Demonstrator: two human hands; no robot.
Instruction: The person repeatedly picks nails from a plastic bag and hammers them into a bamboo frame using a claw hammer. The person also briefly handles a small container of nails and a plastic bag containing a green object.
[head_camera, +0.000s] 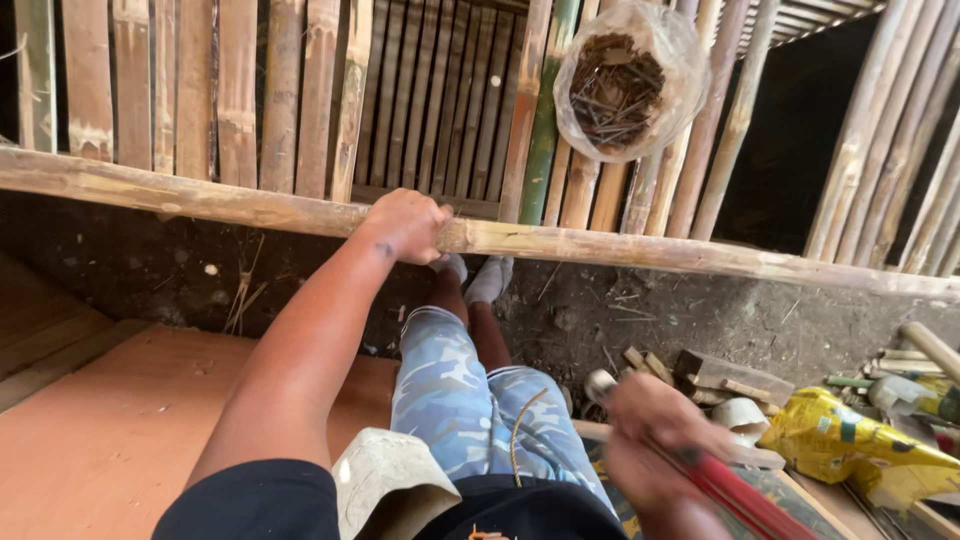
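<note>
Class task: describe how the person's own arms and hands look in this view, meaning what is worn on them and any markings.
Both arms are bare from the shoulder down; only the edge of a black sleeveless top shows. The left hand wears no glove, ring or watch, and a small dark mark sits near its wrist. The right hand is blurred, but it also looks ungloved.

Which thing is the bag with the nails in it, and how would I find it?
Start at the long bamboo pole running across the whole picture, which the left hand grips. Look up past it to the slatted bamboo floor; near the top, right of the middle, sits the clear plastic bag. It is the only round, see-through thing there, filled with dark rusty nails, while everything around it is straight bamboo.
</note>
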